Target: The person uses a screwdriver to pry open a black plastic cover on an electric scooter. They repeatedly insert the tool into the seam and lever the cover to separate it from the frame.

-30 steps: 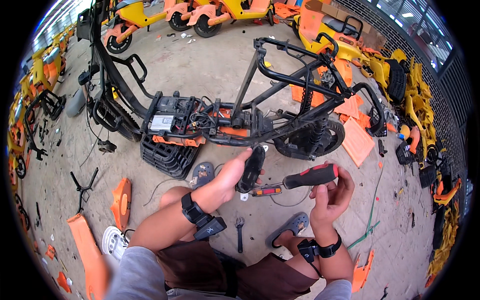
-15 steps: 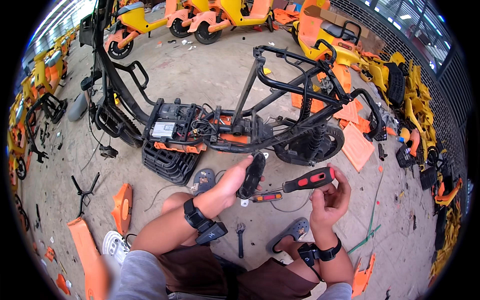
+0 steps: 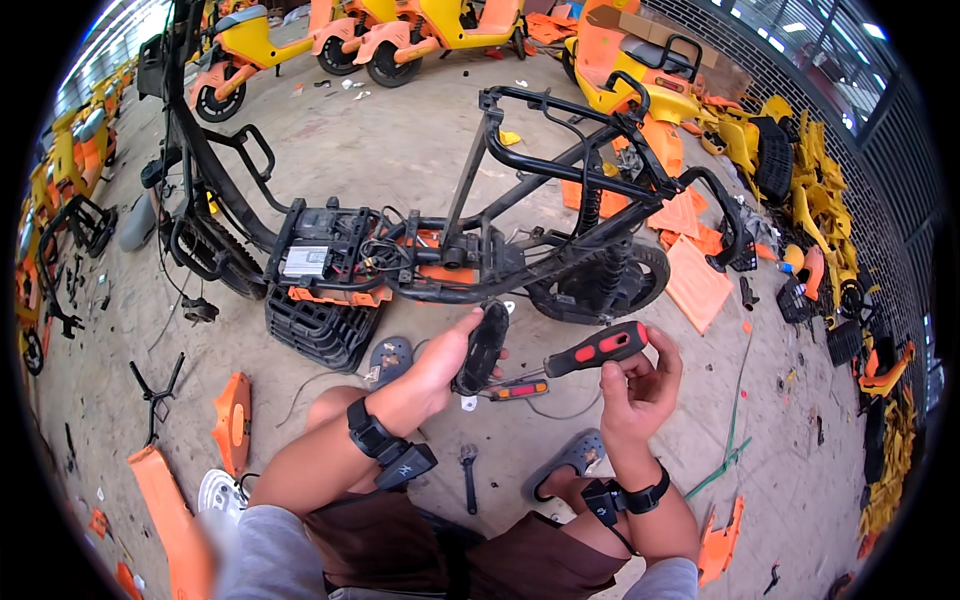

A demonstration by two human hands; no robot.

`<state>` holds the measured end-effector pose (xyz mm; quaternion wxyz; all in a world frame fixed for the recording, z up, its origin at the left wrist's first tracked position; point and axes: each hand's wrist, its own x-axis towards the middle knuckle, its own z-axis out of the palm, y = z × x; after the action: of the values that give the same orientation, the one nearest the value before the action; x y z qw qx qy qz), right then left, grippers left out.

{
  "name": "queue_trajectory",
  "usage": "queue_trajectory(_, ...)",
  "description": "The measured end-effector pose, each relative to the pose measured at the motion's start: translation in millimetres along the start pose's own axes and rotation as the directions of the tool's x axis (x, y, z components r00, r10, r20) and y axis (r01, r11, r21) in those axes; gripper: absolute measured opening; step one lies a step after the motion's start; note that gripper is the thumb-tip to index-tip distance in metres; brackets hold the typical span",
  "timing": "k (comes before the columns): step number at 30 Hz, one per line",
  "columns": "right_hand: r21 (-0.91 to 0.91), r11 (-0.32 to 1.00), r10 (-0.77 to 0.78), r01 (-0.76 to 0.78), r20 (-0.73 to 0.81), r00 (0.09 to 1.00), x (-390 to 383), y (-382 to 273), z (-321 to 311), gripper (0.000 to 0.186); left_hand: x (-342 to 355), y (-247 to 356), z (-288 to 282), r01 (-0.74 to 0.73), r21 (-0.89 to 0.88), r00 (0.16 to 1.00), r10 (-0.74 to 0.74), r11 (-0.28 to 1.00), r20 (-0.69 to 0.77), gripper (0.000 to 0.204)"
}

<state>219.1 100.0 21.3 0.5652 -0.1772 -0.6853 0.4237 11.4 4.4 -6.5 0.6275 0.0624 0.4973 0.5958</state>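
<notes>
My left hand (image 3: 440,362) grips a dark, elongated black plastic part (image 3: 483,350), held upright with its fingers wrapped behind. To its right, my right hand (image 3: 641,395) holds a screwdriver (image 3: 598,349) by the end of its black and red handle. The screwdriver's thin shaft points left toward the lower part of the black piece; whether the tip touches it I cannot tell. A small red and amber light (image 3: 519,390) shows just below the shaft, and a cable runs right from near it. Beyond my hands stands a stripped black scooter frame (image 3: 560,270).
An adjustable wrench (image 3: 469,478) lies on the floor between my feet. Orange panels (image 3: 234,424) and a black forked bracket (image 3: 158,395) lie at left. Green strapping (image 3: 722,468) is at right. Yellow scooters (image 3: 430,40) stand behind the frame; yellow body parts (image 3: 815,200) are heaped along the right wall.
The whole view has shifted slightly, so the scene sits a little further left. Both hands keep their holds, with almost no change between the screwdriver and the black part.
</notes>
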Motion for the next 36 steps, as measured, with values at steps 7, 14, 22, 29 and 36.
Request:
queue_trajectory(7, -0.022, 0.998, 0.051, -0.051, -0.021, 0.998, 0, 1, -1, 0.057, 5, -5, -4, -0.010, 0.008, 1.000, 0.010, 1.000, 0.020, 0.047)
queue_trajectory(14, -0.017, 0.998, 0.065, -0.066, -0.048, 0.997, 3, -1, 3, 0.060, 0, 1, -1, -0.015, 0.019, 1.000, 0.015, 1.000, 0.000, 0.047)
queue_trajectory(22, -0.011, 0.999, 0.049, -0.050, -0.068, 0.996, 3, 1, 2, 0.060, 0, -1, 0, -0.015, 0.024, 1.000, 0.015, 1.000, 0.005, 0.045)
queue_trajectory(29, 0.112, 0.991, 0.076, -0.069, -0.059, 0.995, 5, -14, 10, 0.048, -2, 1, 2, -0.041, 0.032, 0.999, 0.042, 0.999, -0.012, 0.044)
queue_trajectory(36, 0.073, 0.997, 0.012, -0.012, -0.006, 1.000, 2, -1, 1, 0.051, -1, 1, 2, -0.028, 0.034, 1.000, 0.028, 0.999, -0.008, 0.043)
